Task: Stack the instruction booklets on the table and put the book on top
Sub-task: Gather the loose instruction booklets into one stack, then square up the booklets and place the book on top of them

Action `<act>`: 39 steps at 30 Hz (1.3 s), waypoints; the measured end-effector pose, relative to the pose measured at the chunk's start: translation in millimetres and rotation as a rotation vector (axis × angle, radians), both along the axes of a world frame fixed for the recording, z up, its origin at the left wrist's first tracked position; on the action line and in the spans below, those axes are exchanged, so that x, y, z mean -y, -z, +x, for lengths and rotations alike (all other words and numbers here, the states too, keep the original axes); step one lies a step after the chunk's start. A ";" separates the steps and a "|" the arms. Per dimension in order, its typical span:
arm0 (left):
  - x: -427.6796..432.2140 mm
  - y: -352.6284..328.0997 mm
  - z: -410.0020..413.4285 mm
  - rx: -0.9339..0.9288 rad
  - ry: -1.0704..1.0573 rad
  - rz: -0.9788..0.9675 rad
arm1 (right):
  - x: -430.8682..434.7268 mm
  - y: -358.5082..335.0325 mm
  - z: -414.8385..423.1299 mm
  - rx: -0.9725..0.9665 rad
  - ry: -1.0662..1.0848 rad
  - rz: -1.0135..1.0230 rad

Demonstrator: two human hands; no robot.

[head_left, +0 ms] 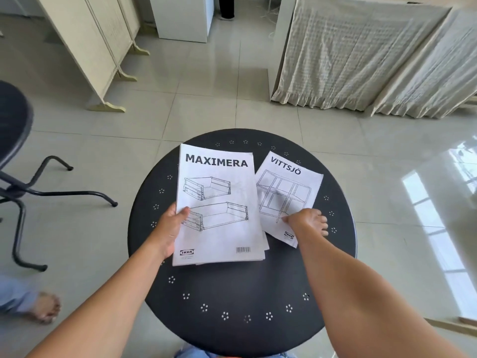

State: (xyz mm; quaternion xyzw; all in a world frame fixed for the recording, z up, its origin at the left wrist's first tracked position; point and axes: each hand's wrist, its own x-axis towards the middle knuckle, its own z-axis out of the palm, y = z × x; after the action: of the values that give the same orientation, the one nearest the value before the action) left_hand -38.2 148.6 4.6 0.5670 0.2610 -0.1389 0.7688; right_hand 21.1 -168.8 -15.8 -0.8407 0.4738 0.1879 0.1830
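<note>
A round black metal table (240, 288) with small flower-shaped perforations around its rim carries two white paper instruction booklets. The larger booklet, headed MAXIMERA (218, 202) and printed with line drawings of drawers, lies left of the table's centre on top of further sheets whose edges show at its lower right corner. The person's left hand (169, 228) grasps this booklet at its left edge, thumb pressed on the cover, fingers hidden beneath. The smaller booklet, headed VITTSJÖ (286, 192), lies tilted toward the table's right edge, its left corner just beside or slightly tucked under the larger one. The right hand (308, 222) rests fingertips-down on the lower part of this smaller booklet, fingers bent, pinching or pressing the paper; which cannot be told. No book is visible on the table. A black chair (15, 140) stands on the tiled floor to the left.
</note>
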 end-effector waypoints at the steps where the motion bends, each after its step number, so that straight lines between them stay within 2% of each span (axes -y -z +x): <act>1: 0.0 -2.2 0.4 0.005 0.002 0.001 | 1.2 -0.9 0.2 -0.001 0.011 0.011; 5: 0.7 -9.5 2.7 0.020 0.014 0.004 | 10.6 -2.8 -0.3 0.102 0.073 0.164; 9: 1.3 -14.8 7.7 0.013 0.027 0.000 | 14.7 -10.7 -6.6 0.542 0.180 0.553; 11: 2.7 -17.1 10.9 0.003 0.030 -0.016 | 16.1 -20.4 -10.3 0.639 0.190 0.650; 15: 11.4 -18.6 14.7 -0.048 0.022 -0.149 | 20.4 -46.9 -17.5 0.604 0.112 0.861; 19: 25.4 -16.9 16.0 -0.066 0.070 -0.231 | 24.0 -68.3 -25.6 0.578 -0.082 1.123; 22: 32.7 -16.5 18.7 -0.085 0.077 -0.287 | 21.7 -75.2 -31.0 0.529 -0.214 1.177; 29: 40.1 -10.5 17.4 -0.104 0.040 -0.299 | 15.5 -81.7 -37.3 0.524 -0.256 1.327; 33: 42.6 -15.3 17.6 -0.071 0.139 -0.299 | 13.6 -82.5 -36.9 0.464 -0.203 1.433; 35: 43.8 -20.0 19.7 -0.032 0.179 -0.242 | 12.9 -81.7 -31.4 0.478 -0.067 1.463; 37: 44.4 -24.2 22.8 0.010 0.219 -0.172 | 7.8 -80.7 -24.9 0.513 0.079 1.381; 39: 44.6 -27.0 23.9 -0.016 0.308 -0.090 | 0.6 -73.7 -21.5 0.503 0.103 1.206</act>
State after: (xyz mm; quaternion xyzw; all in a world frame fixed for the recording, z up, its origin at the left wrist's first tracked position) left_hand -14.3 104.1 31.6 0.5640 0.1706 -0.2715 0.7610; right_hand -0.5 -169.3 57.9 -0.5851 0.2676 0.2092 0.7364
